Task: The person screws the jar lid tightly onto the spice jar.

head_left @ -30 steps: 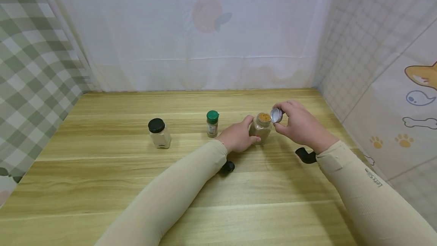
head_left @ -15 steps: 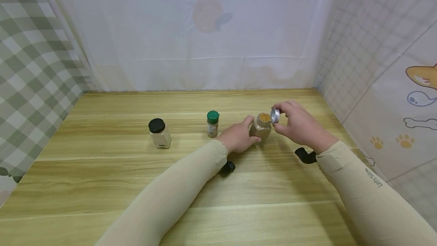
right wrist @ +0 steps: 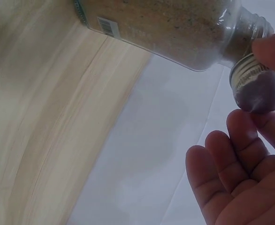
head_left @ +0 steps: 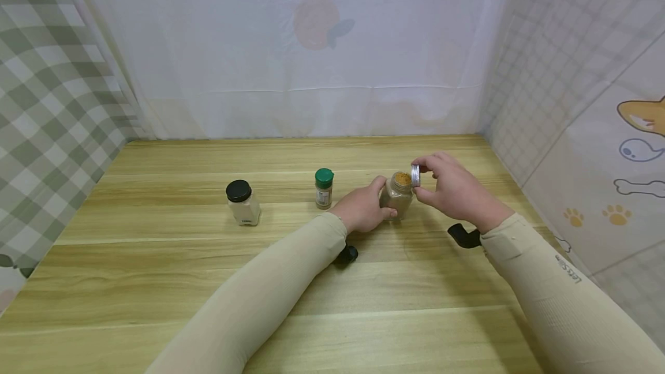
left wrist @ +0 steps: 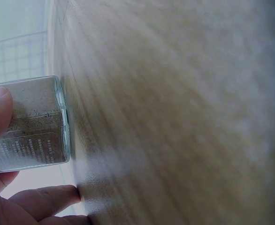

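In the head view my left hand point(head_left: 363, 206) grips a clear glass spice jar point(head_left: 397, 198) that stands on the table. The jar's mouth is uncovered and shows orange-brown seasoning. Just right of that mouth, my right hand point(head_left: 457, 192) pinches a silver screw lid point(head_left: 415, 175) between thumb and fingers, held edge-on. The left wrist view shows the thumb on the glass of the jar point(left wrist: 34, 126), its base by the tabletop. In the right wrist view the lid point(right wrist: 257, 86) is close beside the jar's threaded neck point(right wrist: 252, 35); whether they touch I cannot tell.
A small shaker with a green cap point(head_left: 324, 188) stands left of the left hand. Farther left is a black-lidded jar point(head_left: 243, 204) of pale powder. Black pieces show beside the left forearm point(head_left: 347, 254) and the right wrist point(head_left: 464, 236). Fabric walls border the wooden table point(head_left: 156, 281).
The lid has turned from showing its inside to edge-on, and shifted slightly left towards the jar's mouth. My left hand and the jar have stayed in place.
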### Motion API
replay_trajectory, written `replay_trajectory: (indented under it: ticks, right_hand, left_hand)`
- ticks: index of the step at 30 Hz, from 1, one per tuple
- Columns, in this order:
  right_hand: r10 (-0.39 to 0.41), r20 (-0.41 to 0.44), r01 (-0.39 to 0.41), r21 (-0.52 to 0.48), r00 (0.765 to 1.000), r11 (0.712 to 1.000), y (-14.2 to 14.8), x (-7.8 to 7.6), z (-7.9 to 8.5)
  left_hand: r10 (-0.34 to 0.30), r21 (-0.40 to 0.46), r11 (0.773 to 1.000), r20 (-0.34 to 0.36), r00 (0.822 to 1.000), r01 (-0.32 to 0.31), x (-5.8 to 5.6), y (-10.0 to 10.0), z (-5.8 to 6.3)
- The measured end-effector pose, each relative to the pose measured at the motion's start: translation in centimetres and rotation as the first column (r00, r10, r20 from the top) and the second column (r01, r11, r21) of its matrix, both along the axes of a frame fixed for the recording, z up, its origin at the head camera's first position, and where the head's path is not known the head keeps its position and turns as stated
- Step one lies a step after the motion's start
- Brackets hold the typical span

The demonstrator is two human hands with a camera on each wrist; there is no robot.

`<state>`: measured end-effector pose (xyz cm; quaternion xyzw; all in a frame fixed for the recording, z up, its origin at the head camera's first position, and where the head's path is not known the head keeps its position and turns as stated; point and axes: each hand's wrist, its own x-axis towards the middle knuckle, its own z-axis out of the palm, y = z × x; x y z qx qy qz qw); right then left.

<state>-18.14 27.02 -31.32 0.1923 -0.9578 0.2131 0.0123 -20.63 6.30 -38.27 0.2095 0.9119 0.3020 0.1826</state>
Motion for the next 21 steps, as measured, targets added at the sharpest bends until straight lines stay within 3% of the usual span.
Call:
replay_trajectory:
  ticks: [21]
  right_hand:
    - [0.029, 0.015, -0.029, -0.036, 0.999, 0.999, -0.30, -0.24, 0.10]
  left_hand:
    - [-0.010, -0.002, 1.000, -0.002, 1.000, 0.010, -0.07, -0.04, 0.03]
